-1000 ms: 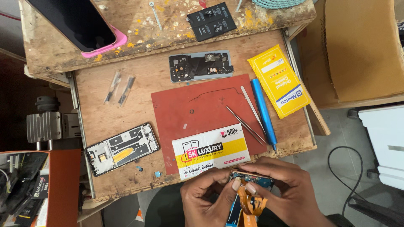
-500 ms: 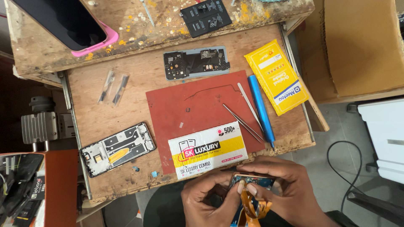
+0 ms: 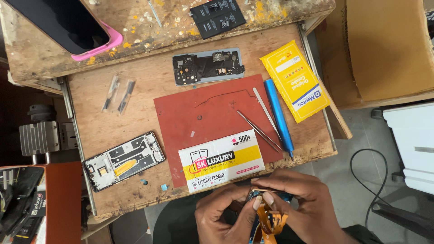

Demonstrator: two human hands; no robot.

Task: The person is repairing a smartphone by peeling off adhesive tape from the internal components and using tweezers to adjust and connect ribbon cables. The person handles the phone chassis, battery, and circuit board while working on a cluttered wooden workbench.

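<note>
One small phone part with a blue edge and orange flex ribbons (image 3: pixel 267 212) is held between both hands at the bottom of the view, just below the near edge of the wooden pull-out tray (image 3: pixel 135 99). The part's long axis lies roughly left to right, and the ribbons hang down from it toward the person. The left hand (image 3: pixel 224 214) is pinched on the part's left end, thumb and fingers pressed together on it. The right hand (image 3: pixel 300 203) is clamped over the top and right end, its fingertips (image 3: pixel 267 198) curled down onto the upper edge; it lies the nearer to the part's middle.

Just above the hands, a white and yellow printed card packet (image 3: pixel 221 160) overlaps the near edge of a red rectangular work mat (image 3: pixel 203 108). Thin metal tweezers (image 3: pixel 258 131) and a blue pen-shaped tool (image 3: pixel 278 117) lie on the mat's right side, well apart from both hands. A stripped phone frame (image 3: pixel 123 160) rests to the left.
</note>
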